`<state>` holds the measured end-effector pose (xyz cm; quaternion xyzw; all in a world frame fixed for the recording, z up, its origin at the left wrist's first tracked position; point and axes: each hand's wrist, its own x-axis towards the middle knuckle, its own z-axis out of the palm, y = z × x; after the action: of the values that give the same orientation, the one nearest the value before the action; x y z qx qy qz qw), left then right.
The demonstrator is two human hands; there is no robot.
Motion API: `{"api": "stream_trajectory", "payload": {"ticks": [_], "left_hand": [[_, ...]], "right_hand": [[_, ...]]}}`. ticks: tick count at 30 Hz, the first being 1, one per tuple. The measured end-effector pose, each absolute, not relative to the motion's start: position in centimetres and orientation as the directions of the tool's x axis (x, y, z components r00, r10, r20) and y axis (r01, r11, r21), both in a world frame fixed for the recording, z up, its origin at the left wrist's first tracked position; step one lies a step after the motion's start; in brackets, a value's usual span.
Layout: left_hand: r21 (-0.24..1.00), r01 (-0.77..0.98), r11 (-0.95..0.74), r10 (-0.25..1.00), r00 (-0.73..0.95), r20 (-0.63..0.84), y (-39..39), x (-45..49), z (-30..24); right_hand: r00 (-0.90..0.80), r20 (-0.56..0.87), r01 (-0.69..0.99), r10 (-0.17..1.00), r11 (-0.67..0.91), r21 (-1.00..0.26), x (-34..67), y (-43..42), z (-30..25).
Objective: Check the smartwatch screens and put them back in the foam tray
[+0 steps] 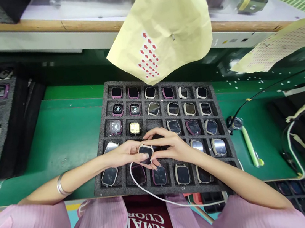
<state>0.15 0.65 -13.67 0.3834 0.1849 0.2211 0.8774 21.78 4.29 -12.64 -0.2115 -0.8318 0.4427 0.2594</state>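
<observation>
A smartwatch body with a pale case and dark screen is held between my two hands, above a grey foam tray. My left hand grips it from the left, the thumb lying across the screen. From the other side, my right hand has its fingers closed around the watch's right and upper edges. A white cable runs from beneath my left hand towards the lower right; where it ends under the fingers is hidden. Around my hands, several watches sit in the tray's compartments, one with a lit yellow face.
Another foam tray of watches stands at the left. A green-handled tool and a small round dark item lie right of the tray. Yellow paper with red arrow stickers hangs from the shelf edge. Cables cross the right side.
</observation>
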Motion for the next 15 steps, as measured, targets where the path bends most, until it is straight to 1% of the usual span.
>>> {"api": "stream_trajectory", "payload": {"ticks": [4, 6, 8, 10, 13, 15], "left_hand": [[0.703, -0.359, 0.614, 0.664, 0.716, -0.215, 0.6, 0.6, -14.1], [0.685, -0.386, 0.618, 0.699, 0.67, -0.252, 0.7, 0.8, -14.2], [0.683, -0.379, 0.624, 0.701, 0.657, -0.276, 0.7, 0.9, -14.2], [0.714, -0.35, 0.607, 0.706, 0.649, -0.282, 0.6, 0.9, -14.2], [0.807, -0.266, 0.528, 0.718, 0.647, -0.257, 0.5, 0.7, -14.4], [0.848, -0.224, 0.481, 0.724, 0.647, -0.24, 0.4, 0.6, -14.6]], "right_hand": [[-0.754, 0.281, 0.11, 0.594, 0.536, -0.837, 21.8, 4.3, -11.9], [-0.748, 0.279, 0.166, 0.602, 0.577, -0.799, 21.8, 4.0, -11.7], [-0.74, 0.261, 0.251, 0.62, 0.615, -0.748, 21.6, 3.6, -11.7], [-0.719, 0.251, 0.303, 0.648, 0.617, -0.726, 21.4, 3.2, -11.7], [-0.705, 0.215, 0.323, 0.676, 0.576, -0.751, 21.1, 2.8, -11.6], [-0.701, 0.195, 0.341, 0.686, 0.563, -0.753, 20.9, 2.7, -11.5]]}}
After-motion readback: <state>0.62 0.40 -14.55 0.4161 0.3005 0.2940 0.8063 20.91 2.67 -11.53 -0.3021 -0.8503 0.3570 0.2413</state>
